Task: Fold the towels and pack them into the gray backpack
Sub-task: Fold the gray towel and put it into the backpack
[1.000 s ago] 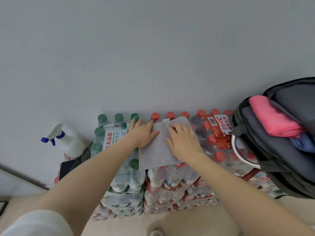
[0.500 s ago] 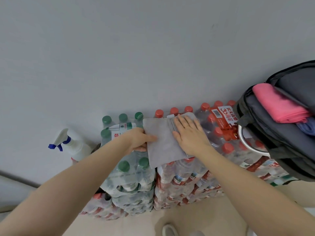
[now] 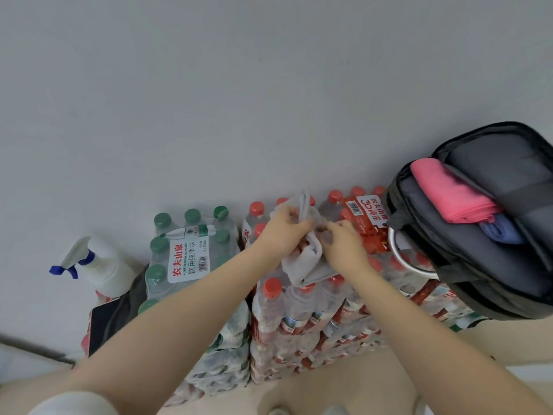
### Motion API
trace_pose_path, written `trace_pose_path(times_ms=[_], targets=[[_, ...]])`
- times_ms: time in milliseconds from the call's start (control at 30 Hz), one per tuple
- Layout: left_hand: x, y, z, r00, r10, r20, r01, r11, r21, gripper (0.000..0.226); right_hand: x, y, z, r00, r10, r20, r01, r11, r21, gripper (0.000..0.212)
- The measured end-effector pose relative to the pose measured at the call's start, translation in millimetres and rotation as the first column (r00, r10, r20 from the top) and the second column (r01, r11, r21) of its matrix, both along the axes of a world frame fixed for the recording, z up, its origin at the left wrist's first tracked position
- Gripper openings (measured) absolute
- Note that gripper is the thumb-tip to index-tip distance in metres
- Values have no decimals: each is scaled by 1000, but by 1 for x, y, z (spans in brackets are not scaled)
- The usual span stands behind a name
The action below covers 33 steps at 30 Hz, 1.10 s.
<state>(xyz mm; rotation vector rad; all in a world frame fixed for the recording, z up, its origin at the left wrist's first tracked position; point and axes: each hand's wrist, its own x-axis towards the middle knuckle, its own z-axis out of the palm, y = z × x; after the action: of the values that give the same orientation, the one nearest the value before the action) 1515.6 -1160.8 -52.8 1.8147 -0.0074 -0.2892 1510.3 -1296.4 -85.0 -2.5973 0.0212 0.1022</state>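
both hands [image 3: 284, 227] [image 3: 344, 247] grip the soft, folded gray towel [image 3: 305, 265].

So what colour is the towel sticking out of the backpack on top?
Pink; the pink towel lies over a blue one in the gray backpack, head view.

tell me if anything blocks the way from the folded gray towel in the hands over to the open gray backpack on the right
Nothing visible does. Both the left hand and right hand grip the folded gray towel above the red-capped bottle packs. The open gray backpack already holds a pink towel and a blue towel, with room beside them.
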Motion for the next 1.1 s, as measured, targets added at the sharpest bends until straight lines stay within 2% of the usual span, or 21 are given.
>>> trace_pose_path(times_ms=[67,100,167,233,300,400,467,533,600,700,767,833,900,967,1033,1100], targets=[[2,-9,-8,987,-116,107,92,974,206,15,2,-1,2,999,36,-21,-29,968,249,22],[2,-10,-11,966,-201,161,135,927,349,20,4,-3,2,1000,20,-22,-11,929,370,23],[3,-9,-19,905,-367,214,176,782,598,27,6,-12,4,984,-91,-152,165,783,599,25],[4,-2,-25,868,-455,200,178,660,730,32,6,-19,1,953,-137,-269,290,667,686,21],[4,4,-33,831,-520,199,177,585,792,47,2,-19,1,968,-84,-237,218,749,626,24],[9,9,-44,811,-563,159,203,526,826,77,-4,-6,0,988,88,-123,-30,910,413,56],[15,11,-50,821,-557,125,236,531,814,98,-8,-3,-7,987,145,-75,-116,945,306,61],[20,13,-53,830,-546,114,254,551,795,112,-12,-5,-13,986,158,-57,-147,976,161,56],[23,13,-56,832,-547,90,280,555,783,119,-15,-11,-20,986,137,-97,-139,990,-22,53],[29,15,-57,824,-563,68,329,572,752,131,-10,-16,-19,979,71,-192,-93,990,-106,54],[32,23,-55,788,-611,70,388,581,715,138,-10,-18,-17,988,24,-154,-43,991,-124,56],[28,34,-51,713,-692,110,418,546,726,137,-19,-17,-14,999,-46,-27,41,987,-153,56],[14,40,-47,621,-769,151,400,477,783,127,-28,-16,-13,994,-103,32,107,984,-142,54],[-2,43,-48,563,-808,176,346,423,837,116,-30,-15,-11,987,-155,-37,153,987,-45,54],[-15,44,-55,526,-808,266,250,446,859,101,-29,-16,-4,976,-177,-124,201,955,218,56],[-25,45,-60,504,-766,400,124,522,844,86,-31,-15,6,969,-167,-185,239,829,506,56]])
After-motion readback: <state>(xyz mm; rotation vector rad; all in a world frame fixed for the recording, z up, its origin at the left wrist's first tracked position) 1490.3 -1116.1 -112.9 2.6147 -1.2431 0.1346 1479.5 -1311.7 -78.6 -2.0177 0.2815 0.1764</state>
